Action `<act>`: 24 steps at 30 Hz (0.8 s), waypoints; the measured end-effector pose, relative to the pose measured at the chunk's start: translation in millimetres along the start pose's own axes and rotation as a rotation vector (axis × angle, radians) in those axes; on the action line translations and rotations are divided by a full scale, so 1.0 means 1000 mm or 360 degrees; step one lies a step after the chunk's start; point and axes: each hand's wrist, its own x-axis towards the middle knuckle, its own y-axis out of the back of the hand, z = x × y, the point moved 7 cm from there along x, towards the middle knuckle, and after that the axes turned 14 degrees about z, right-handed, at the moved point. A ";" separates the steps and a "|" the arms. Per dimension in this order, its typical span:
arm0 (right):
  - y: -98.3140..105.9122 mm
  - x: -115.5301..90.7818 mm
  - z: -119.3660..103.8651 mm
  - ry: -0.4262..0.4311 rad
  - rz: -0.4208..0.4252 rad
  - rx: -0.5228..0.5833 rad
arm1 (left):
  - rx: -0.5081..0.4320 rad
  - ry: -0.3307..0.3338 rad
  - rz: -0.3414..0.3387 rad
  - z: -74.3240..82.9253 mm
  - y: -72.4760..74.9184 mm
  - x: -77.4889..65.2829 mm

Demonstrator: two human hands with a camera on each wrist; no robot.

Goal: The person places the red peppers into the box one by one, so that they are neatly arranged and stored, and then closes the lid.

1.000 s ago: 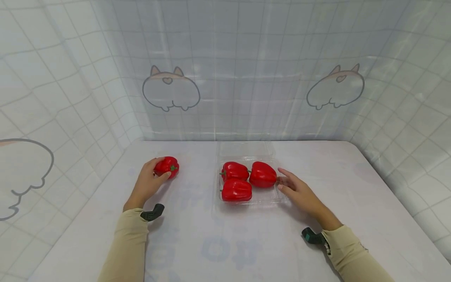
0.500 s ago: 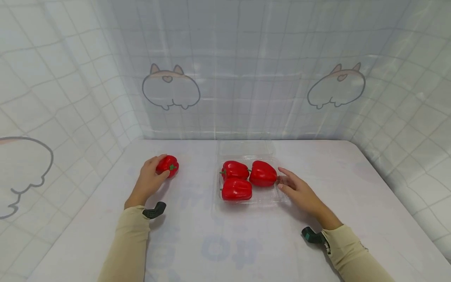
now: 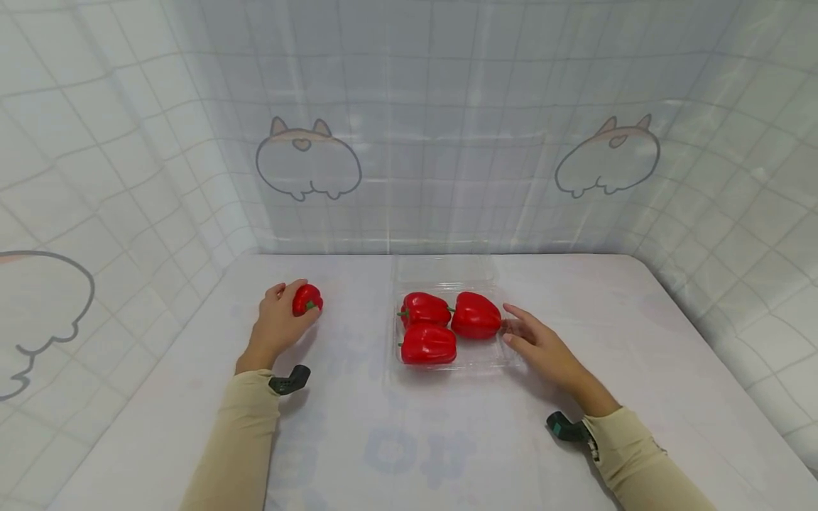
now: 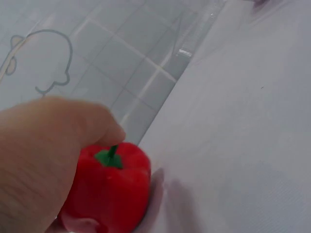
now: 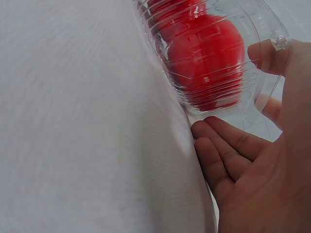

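My left hand [image 3: 281, 316] grips a red bell pepper [image 3: 308, 301] at the left of the table, the hand's back covering the pepper's left side. In the left wrist view the pepper's green stem [image 4: 111, 158] shows beside a bent digit. At centre, a clear plastic clamshell box [image 3: 482, 362] lies with its lid [image 3: 444, 270] folded back and three red bell peppers [image 3: 476, 316] inside. My right hand [image 3: 542, 349] rests at the box's right end, fingers loosely extended. The right wrist view shows fingertips [image 5: 204, 127] low beside the ribbed wall and another digit behind the rim.
A white cloth with faint printed figures covers the table [image 3: 358, 426]. Grid-patterned curtains [image 3: 441, 142] stand close behind it and along both sides. A dark device [image 3: 290, 381] sits at the left wrist, another dark device [image 3: 565, 429] at the right.
The left hand has moved slightly right and farther over the pepper, covering more of it. The right hand, the box and its peppers have stayed in place.
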 end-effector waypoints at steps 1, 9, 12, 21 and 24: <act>0.000 0.000 0.000 0.0009 -0.0005 -0.0001 | 0.0002 0.0017 0.0017 0.000 0.000 0.000; 0.000 0.000 0.001 0.0016 0.0003 0.0000 | 0.0026 0.0064 0.0182 0.006 0.001 0.001; 0.000 0.001 0.001 0.0015 0.0000 -0.0004 | 0.0060 0.0073 0.0214 0.007 0.000 0.002; 0.000 0.000 0.000 -0.0001 0.0010 -0.0006 | 0.0059 0.0078 0.0276 0.008 0.003 0.004; 0.000 0.000 0.001 0.0001 0.0005 -0.0004 | 0.0029 0.0092 0.0299 0.006 0.005 0.003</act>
